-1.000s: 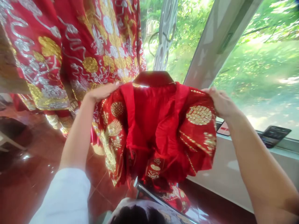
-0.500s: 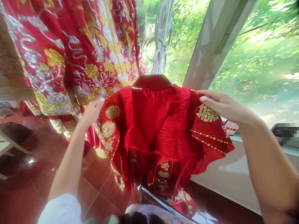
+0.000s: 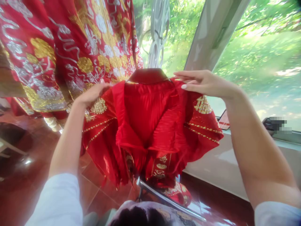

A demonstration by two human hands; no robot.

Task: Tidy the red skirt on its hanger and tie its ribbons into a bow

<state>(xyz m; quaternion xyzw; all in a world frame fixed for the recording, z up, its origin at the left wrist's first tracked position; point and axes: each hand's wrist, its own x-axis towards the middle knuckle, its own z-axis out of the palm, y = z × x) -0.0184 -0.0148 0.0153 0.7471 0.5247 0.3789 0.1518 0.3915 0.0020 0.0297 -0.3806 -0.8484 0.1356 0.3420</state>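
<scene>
A red jacket (image 3: 150, 113) with gold beading faces me, its front spread to show the pleated red lining and dark red collar. On its left shoulder lies my left hand (image 3: 92, 94), fingers curled over the fabric beside a gold emblem; the fingertips are partly hidden. My right hand (image 3: 203, 83) rests on the other shoulder near the collar, fingers stretched out and thumb apart on the red cloth. What supports the jacket from behind is hidden.
Large red garments (image 3: 94, 40) with silver and gold embroidery hang behind on the left. A metal bar (image 3: 169, 199) crosses below the jacket. To the right are a window (image 3: 254, 69), a phone-like object (image 3: 224, 121) on the sill and a dark device (image 3: 270, 125).
My right hand has slid inward toward the collar, its fingers straightening. My left hand has shifted slightly up and over the shoulder, and the left sleeve now spreads outward, showing its emblem and beaded lines.
</scene>
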